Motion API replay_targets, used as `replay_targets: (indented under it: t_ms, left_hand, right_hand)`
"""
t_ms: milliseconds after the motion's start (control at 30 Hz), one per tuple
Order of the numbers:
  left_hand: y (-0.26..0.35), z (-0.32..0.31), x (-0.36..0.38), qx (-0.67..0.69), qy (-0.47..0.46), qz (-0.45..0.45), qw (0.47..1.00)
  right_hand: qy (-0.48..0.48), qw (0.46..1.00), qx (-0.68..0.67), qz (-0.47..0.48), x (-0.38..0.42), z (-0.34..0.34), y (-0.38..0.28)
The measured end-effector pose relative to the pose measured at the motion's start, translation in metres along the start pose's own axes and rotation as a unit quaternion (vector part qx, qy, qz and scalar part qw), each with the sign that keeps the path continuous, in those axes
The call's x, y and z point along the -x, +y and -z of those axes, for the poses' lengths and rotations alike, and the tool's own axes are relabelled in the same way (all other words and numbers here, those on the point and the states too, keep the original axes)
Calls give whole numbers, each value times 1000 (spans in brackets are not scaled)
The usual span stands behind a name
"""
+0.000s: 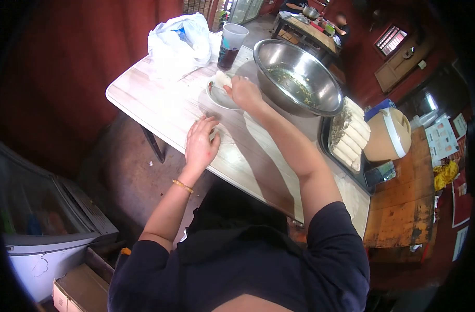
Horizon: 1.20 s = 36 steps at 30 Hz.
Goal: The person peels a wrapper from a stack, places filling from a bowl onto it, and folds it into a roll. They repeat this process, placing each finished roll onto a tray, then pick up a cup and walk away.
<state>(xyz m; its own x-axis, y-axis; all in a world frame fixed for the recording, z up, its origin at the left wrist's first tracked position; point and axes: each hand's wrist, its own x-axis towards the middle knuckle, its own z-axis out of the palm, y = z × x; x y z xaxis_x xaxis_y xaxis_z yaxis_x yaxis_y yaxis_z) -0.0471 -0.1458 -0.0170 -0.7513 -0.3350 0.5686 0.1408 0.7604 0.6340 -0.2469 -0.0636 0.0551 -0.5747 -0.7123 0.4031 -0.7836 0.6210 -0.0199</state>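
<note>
No word or number readable with certainty; pale sheet [440,139] on right wall carries small print and coloured patches, too small for reading; smaller sheet [460,126] beside it, also with faint marks, not legible; narrow sheet [460,243] lower on same wall, text cannot be told; cardboard box [80,290] at lower left bears small mark, unclear; bowl [222,98] shows red mark, letter or ornament, cannot tell.

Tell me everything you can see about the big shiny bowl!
The big shiny bowl is round, wide and silvery, like steel, with a thin rim. It sits open side up on the table, between the small white bowl and dark tray. Greenish bits lie inside. The right hand isn't holding it. Whether it touches the tray is unclear.
</note>
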Motion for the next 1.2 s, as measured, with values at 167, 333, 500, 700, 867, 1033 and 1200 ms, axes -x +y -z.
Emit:
replay_targets:
  t_ms: [167, 333, 500, 700, 867, 1033, 1200]
  left_hand:
    - [1, 1, 0, 5, 9, -14, 1000]
    - [2, 2, 1, 10, 11, -15, 1000]
    - [7, -2, -1, 60, 4, 2, 998]
    - [22, 0, 3, 90, -17, -14, 996]
    - [74, -34, 13, 86, -110, -166, 976]
    - [128, -86, 28, 62, -188, -262, 944]
    - [145, -97, 40, 37, -249, -281, 926]
  right_hand:
    - [-6, 1000, -7, -3, 0, -12, 4]
    - [-21, 1000, -1, -15, 2, -3, 1]
    - [50, 999, -16, -10, 34, 33, 3]
    - [104, 979, 117, 133, 153, 68, 76]
    - [41, 979, 153, 128, 249, 81, 124]
    - [44, 988, 46, 138, 289, 99, 77]
    - [48, 990, -33, 132, 307, 102, 62]
